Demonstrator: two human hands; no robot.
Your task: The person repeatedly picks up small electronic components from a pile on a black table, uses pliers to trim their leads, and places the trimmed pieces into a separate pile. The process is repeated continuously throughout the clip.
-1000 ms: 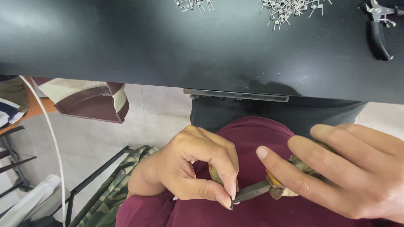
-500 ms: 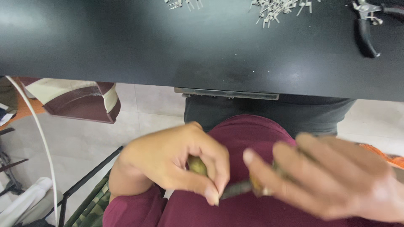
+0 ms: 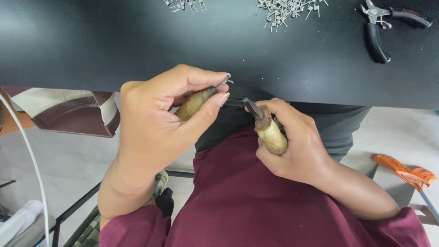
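I held two small tools with yellowish wooden handles, one in each hand, just at the near edge of the black table (image 3: 137, 50). The left tool (image 3: 195, 102) lay tilted in my left hand (image 3: 155, 123), its metal tip poking out by my thumb and forefinger, which pinched it close against the table edge. The right tool (image 3: 270, 130) stood nearly upright in my right hand (image 3: 292, 146), fingers curled tight round its handle, its dark blade pointing up toward the table. The two tools were near each other but apart. Below my hands was my maroon clothing (image 3: 242, 206). Further off on the table lay scattered small metal pieces (image 3: 286, 9) and black-handled pliers (image 3: 379, 32). An orange brush (image 3: 402, 171) lay on the floor to my right.
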